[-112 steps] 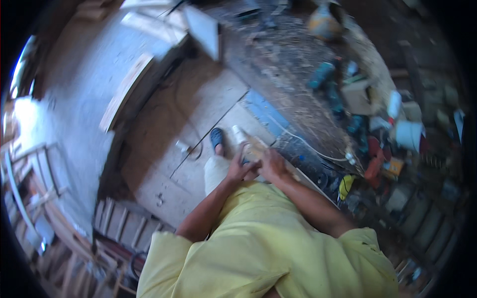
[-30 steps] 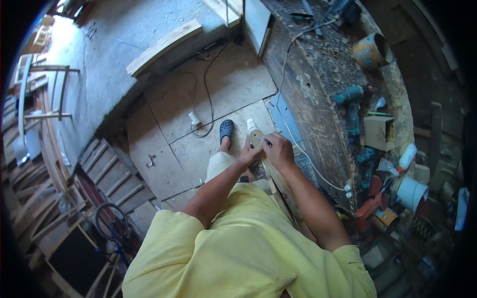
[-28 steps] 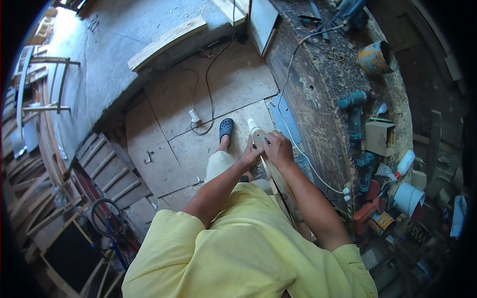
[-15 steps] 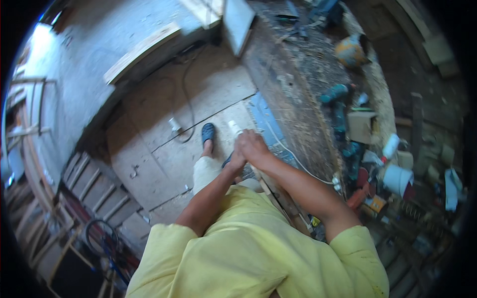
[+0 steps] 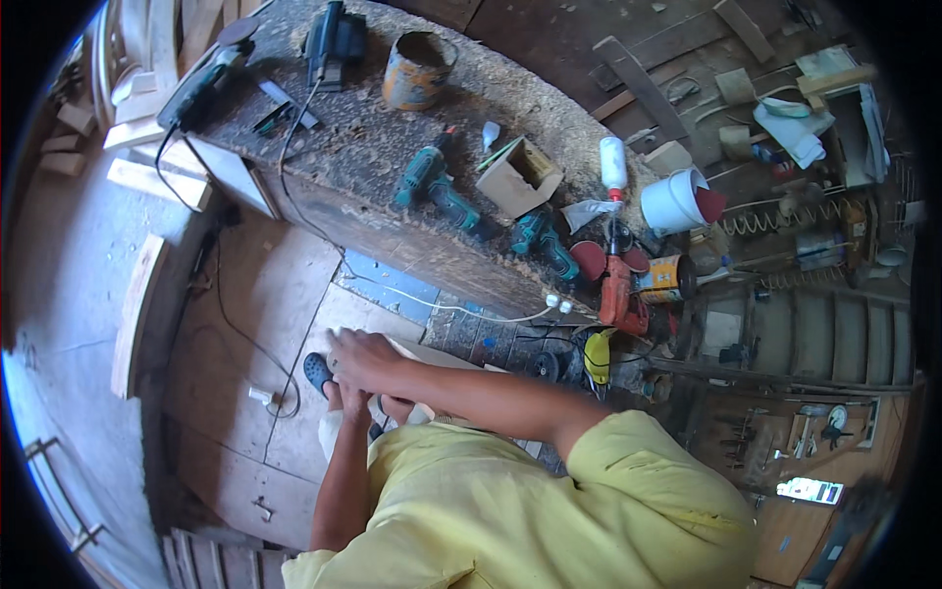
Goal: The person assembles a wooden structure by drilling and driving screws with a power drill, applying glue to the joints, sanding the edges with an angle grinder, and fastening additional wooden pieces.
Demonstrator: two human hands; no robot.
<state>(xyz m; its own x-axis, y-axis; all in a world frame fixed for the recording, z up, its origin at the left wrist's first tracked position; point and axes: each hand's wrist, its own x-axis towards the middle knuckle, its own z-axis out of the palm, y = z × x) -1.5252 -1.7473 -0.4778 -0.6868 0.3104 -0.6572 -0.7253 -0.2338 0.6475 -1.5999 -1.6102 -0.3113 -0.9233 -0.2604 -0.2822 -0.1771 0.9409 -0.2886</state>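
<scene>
My right hand (image 5: 365,361) is closed, its back turned up, just above my left hand (image 5: 351,391). The two press together in front of my body, over the floor. A pale bar (image 5: 332,338) is gripped between them; only a little of its end shows past the fingers. Most of my left fingers are hidden under the right hand. Beside my right forearm runs a pale board (image 5: 442,359), partly covered by the arm; whether it is one piece with the bar I cannot tell.
Ahead stands a dusty workbench (image 5: 343,211) bearing teal drills (image 5: 424,175), a cardboard box (image 5: 520,177), a rusty can (image 5: 417,71), a white bucket (image 5: 670,201) and a red power tool (image 5: 620,294). A white cable (image 5: 442,306) hangs along its side. Another cord (image 5: 231,314) lies on the floor.
My view has turned to the right, bringing the workbench and its tools toward the middle. The hands stay together, now further left in view, and less of the pale bar shows.
</scene>
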